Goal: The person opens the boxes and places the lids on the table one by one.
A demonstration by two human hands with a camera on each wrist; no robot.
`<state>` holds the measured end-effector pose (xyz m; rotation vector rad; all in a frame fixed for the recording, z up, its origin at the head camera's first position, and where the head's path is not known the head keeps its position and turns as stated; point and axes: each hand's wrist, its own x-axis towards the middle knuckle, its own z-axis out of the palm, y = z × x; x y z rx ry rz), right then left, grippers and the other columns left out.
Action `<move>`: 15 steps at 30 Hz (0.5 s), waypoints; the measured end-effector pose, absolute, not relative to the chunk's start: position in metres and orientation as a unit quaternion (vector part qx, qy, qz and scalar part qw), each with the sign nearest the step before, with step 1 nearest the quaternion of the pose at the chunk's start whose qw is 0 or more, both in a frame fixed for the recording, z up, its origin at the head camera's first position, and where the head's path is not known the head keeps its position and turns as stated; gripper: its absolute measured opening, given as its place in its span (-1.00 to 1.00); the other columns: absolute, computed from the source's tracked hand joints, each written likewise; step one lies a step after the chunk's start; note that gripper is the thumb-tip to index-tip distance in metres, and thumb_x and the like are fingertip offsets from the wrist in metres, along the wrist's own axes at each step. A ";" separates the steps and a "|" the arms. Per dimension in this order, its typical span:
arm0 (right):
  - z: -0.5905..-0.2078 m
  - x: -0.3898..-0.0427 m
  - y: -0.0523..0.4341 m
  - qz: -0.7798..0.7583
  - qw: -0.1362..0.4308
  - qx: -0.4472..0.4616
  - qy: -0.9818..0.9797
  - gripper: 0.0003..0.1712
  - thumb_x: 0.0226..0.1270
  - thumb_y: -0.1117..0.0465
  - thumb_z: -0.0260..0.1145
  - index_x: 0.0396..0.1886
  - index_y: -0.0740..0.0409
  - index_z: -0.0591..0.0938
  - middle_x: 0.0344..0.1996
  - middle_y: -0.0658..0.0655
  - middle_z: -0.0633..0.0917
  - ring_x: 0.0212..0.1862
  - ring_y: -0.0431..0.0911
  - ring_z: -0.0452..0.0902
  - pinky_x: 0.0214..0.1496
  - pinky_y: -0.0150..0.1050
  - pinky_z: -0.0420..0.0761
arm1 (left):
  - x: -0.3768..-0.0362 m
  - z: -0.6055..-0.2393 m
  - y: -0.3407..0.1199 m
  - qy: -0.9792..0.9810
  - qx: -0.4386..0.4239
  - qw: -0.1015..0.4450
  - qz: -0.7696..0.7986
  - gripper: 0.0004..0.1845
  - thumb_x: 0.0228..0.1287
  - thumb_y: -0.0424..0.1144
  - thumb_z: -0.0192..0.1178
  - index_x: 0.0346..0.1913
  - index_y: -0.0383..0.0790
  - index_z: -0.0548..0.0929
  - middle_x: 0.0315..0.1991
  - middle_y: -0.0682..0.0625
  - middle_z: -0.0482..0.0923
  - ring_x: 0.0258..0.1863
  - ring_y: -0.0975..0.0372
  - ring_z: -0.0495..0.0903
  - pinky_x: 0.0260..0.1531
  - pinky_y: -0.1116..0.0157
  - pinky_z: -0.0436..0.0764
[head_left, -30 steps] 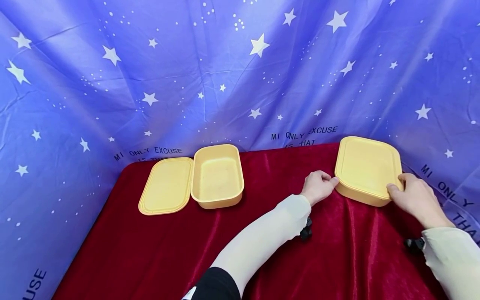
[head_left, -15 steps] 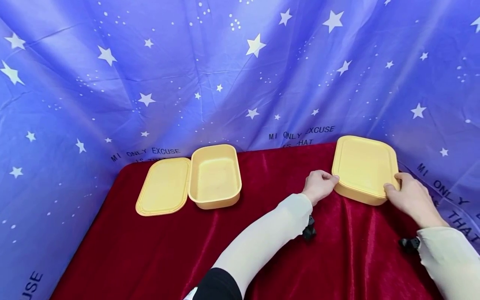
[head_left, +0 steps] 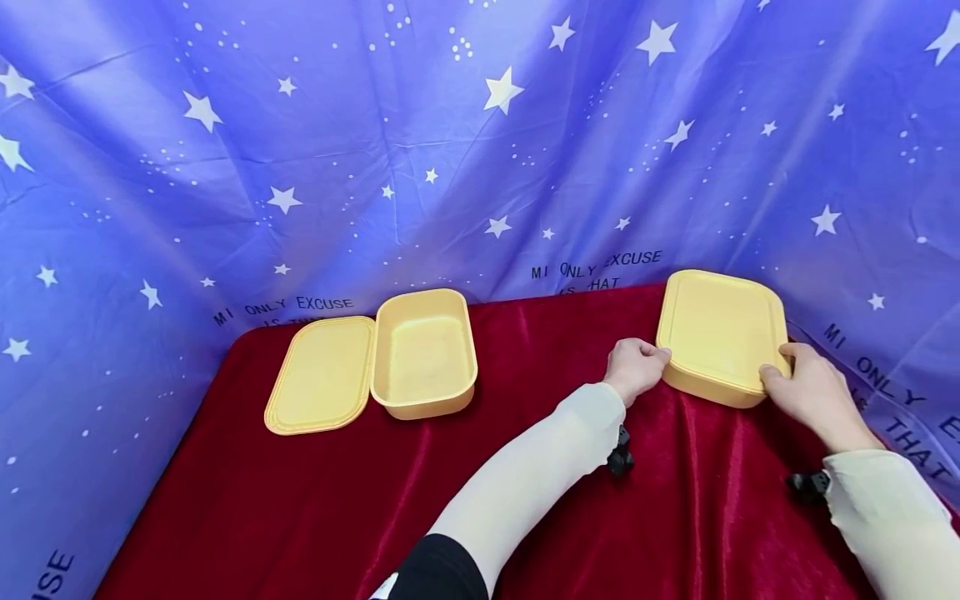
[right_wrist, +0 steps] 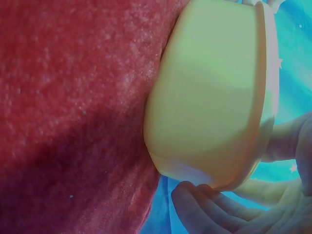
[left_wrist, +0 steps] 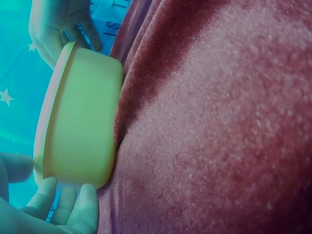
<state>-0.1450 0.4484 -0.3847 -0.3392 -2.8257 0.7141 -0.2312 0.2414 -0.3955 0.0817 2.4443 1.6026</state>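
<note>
The lidded yellow box [head_left: 722, 335] sits at the far right of the red-draped worktop [head_left: 525, 483]. The left hand [head_left: 634, 367] pinches its near-left corner, and the right hand [head_left: 810, 393] curls round its near-right corner. An open box [head_left: 423, 353] and loose lid [head_left: 321, 375] lie far left.

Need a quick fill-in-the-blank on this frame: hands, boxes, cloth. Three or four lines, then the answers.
1. Both hands grip the yellow box that has its lid ____.
2. The left hand holds that box's near-left corner; the right hand holds its near-____ corner.
3. The open box stands with its loose lid lying on its ____ side.
4. The tablecloth is ____ in colour.

Missing words: on; right; left; red
</note>
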 end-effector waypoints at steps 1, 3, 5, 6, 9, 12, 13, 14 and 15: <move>-0.385 -0.145 0.448 0.243 0.102 -0.116 -0.958 -0.30 0.40 0.07 0.03 0.20 0.65 0.20 0.02 0.69 0.34 0.00 0.49 0.28 -0.04 0.32 0.30 | -0.231 -0.396 0.241 0.830 0.026 0.108 0.547 -0.80 0.17 -0.10 0.33 -0.54 -0.06 0.65 -0.55 0.18 0.47 -0.46 0.35 0.42 -0.44 0.40 0.45; -0.385 -0.145 0.447 0.245 0.103 -0.118 -0.957 -0.30 0.40 0.07 0.02 0.21 0.65 0.20 0.04 0.69 0.34 0.01 0.49 0.28 -0.04 0.32 0.30 | -0.231 -0.396 0.242 0.826 0.022 0.109 0.552 -0.79 0.17 -0.11 0.33 -0.55 -0.07 0.65 -0.56 0.18 0.47 -0.47 0.35 0.41 -0.45 0.40 0.45; -0.385 -0.145 0.447 0.248 0.106 -0.119 -0.956 -0.30 0.40 0.07 0.02 0.22 0.64 0.20 0.05 0.68 0.34 0.01 0.49 0.28 -0.03 0.31 0.30 | -0.231 -0.396 0.243 0.823 0.018 0.110 0.557 -0.79 0.16 -0.12 0.34 -0.56 -0.08 0.64 -0.56 0.17 0.46 -0.47 0.34 0.40 -0.45 0.40 0.44; -0.385 -0.145 0.447 0.249 0.106 -0.119 -0.955 -0.30 0.40 0.07 0.02 0.22 0.64 0.20 0.05 0.68 0.33 0.01 0.49 0.28 -0.03 0.31 0.30 | -0.232 -0.396 0.243 0.822 0.015 0.110 0.558 -0.79 0.16 -0.12 0.34 -0.56 -0.08 0.64 -0.56 0.17 0.46 -0.47 0.34 0.40 -0.44 0.39 0.44; -0.386 -0.145 0.446 0.251 0.111 -0.120 -0.954 -0.31 0.40 0.08 0.02 0.22 0.64 0.21 0.05 0.69 0.34 0.01 0.49 0.27 -0.03 0.31 0.29 | -0.232 -0.397 0.244 0.817 0.009 0.115 0.566 -0.79 0.16 -0.13 0.34 -0.56 -0.10 0.64 -0.56 0.16 0.46 -0.46 0.33 0.40 -0.42 0.38 0.45; -0.386 -0.145 0.446 0.253 0.113 -0.123 -0.953 -0.31 0.40 0.08 0.02 0.21 0.65 0.21 0.06 0.68 0.33 0.03 0.49 0.26 -0.02 0.31 0.28 | -0.233 -0.398 0.245 0.804 0.001 0.125 0.581 -0.80 0.14 -0.14 0.36 -0.54 -0.11 0.64 -0.54 0.15 0.47 -0.44 0.34 0.42 -0.38 0.37 0.47; -0.386 -0.145 0.445 0.255 0.112 -0.124 -0.952 -0.31 0.40 0.08 0.02 0.22 0.64 0.21 0.07 0.68 0.33 0.04 0.49 0.26 -0.01 0.31 0.28 | -0.233 -0.399 0.245 0.800 -0.002 0.127 0.587 -0.81 0.13 -0.15 0.36 -0.54 -0.12 0.65 -0.54 0.15 0.48 -0.44 0.34 0.43 -0.37 0.37 0.47; -0.386 -0.145 0.445 0.257 0.112 -0.126 -0.952 -0.31 0.40 0.08 0.02 0.22 0.64 0.21 0.08 0.68 0.33 0.05 0.49 0.25 0.00 0.32 0.27 | -0.233 -0.399 0.245 0.795 -0.004 0.129 0.593 -0.81 0.12 -0.15 0.37 -0.54 -0.13 0.65 -0.53 0.15 0.49 -0.43 0.34 0.44 -0.35 0.37 0.48; -0.386 -0.145 0.445 0.259 0.111 -0.127 -0.951 -0.31 0.40 0.08 0.02 0.22 0.64 0.21 0.09 0.67 0.33 0.06 0.49 0.24 0.00 0.32 0.27 | -0.233 -0.400 0.245 0.791 -0.006 0.131 0.598 -0.82 0.11 -0.16 0.38 -0.53 -0.13 0.65 -0.52 0.15 0.49 -0.43 0.34 0.44 -0.34 0.36 0.48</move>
